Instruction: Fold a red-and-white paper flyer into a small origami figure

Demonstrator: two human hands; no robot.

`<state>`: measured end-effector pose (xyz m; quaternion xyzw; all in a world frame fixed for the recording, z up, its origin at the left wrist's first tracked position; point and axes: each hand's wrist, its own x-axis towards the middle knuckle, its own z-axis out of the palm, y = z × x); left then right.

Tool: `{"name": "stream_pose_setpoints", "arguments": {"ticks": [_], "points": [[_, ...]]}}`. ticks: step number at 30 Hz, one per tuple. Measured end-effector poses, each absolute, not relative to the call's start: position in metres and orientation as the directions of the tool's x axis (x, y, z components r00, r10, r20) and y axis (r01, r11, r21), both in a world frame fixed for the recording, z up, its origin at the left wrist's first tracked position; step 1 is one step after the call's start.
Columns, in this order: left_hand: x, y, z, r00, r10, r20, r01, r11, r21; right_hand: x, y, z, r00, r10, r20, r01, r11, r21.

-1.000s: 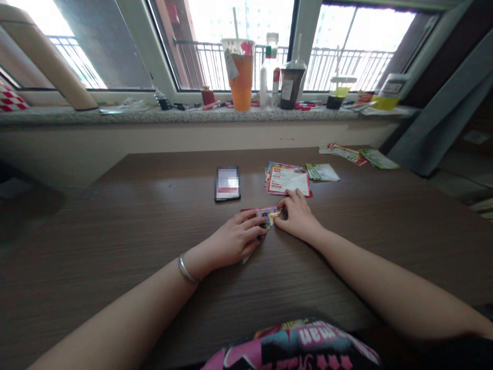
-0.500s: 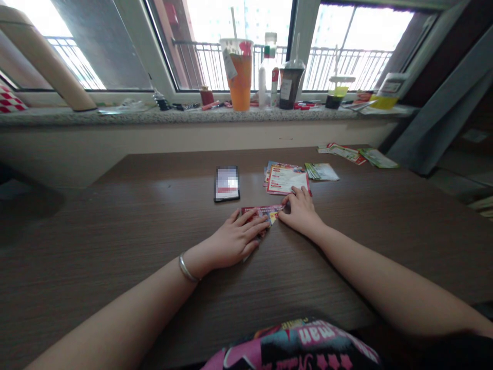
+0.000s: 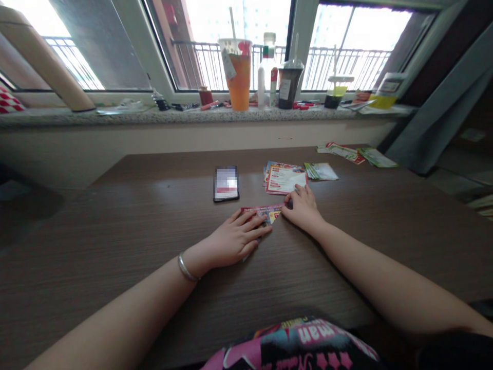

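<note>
A colourful printed paper [image 3: 275, 215], folded to a slanting edge, lies on the brown table in front of me. My left hand [image 3: 235, 239] rests flat on it, fingers spread, covering much of its left and lower part. At the paper's pointed right corner, the thumb and index finger of my right hand [image 3: 304, 211] are pinched together on the tip. The other fingers of that hand reach to the lower edge of a stack of printed sheets [image 3: 285, 179]. A phone [image 3: 226, 184] with a blurred screen lies beyond my left hand.
Green-and-white papers [image 3: 322, 171] lie right of the stack, with more leaflets [image 3: 345, 152] at the table's far right. Along the granite windowsill [image 3: 185, 116] stand an orange drink cup [image 3: 241, 82], a dark drink cup [image 3: 288, 87], bottles and small items.
My left fingers have spread a little and shifted slightly on the paper. My right hand stays at the corner with a small shift. The other things lie as before.
</note>
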<state>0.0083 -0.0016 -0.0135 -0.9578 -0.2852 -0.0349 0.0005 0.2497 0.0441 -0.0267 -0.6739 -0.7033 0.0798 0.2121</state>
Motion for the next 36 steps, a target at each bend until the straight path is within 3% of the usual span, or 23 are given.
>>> {"name": "stream_pose_setpoints", "arguments": {"ticks": [31,36], "points": [[0.005,-0.004,-0.013,0.831,0.545,0.108,0.545,-0.838,0.033,0.267,0.063,-0.036,0.042,0.957,0.287,0.907,0.084,-0.412],[0.005,-0.004,-0.012,0.834,0.546,0.083,0.545,-0.838,0.039,0.261,0.057,-0.032,-0.060,0.955,0.290,0.905,0.175,-0.388]]}}
